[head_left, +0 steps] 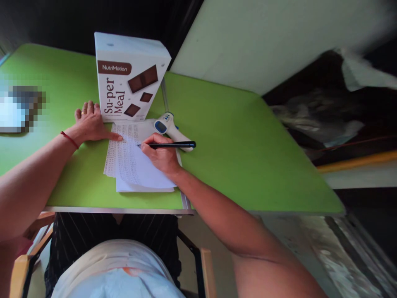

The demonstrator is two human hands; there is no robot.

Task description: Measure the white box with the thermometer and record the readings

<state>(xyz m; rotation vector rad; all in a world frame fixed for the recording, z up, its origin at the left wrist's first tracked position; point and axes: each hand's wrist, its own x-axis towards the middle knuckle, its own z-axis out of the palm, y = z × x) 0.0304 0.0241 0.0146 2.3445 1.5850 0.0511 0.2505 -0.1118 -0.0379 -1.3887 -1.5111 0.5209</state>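
Observation:
My right hand point(163, 158) is closed around a black pen point(178, 144), its tip at the paper's written part. White sheets of paper point(149, 176), stacked unevenly, lie under that hand; rows of small handwriting cover their left part. My left hand point(93, 124) rests flat on the table with the fingers spread, and its thumb reaches onto the left edge of the sheets. Just beyond the paper stands a white box point(132, 78) printed "NutriMotion Su-per Meal". A white infrared thermometer point(173, 126) lies right of the paper, partly behind the pen.
The green table point(242, 157) has a metal seam beside the paper. A blurred-out object point(15, 109) lies at the far left. A wall point(235, 45) rises behind. Chair armrests point(207, 271) flank my lap below the table edge. Clear plastic point(319, 116) lies at right.

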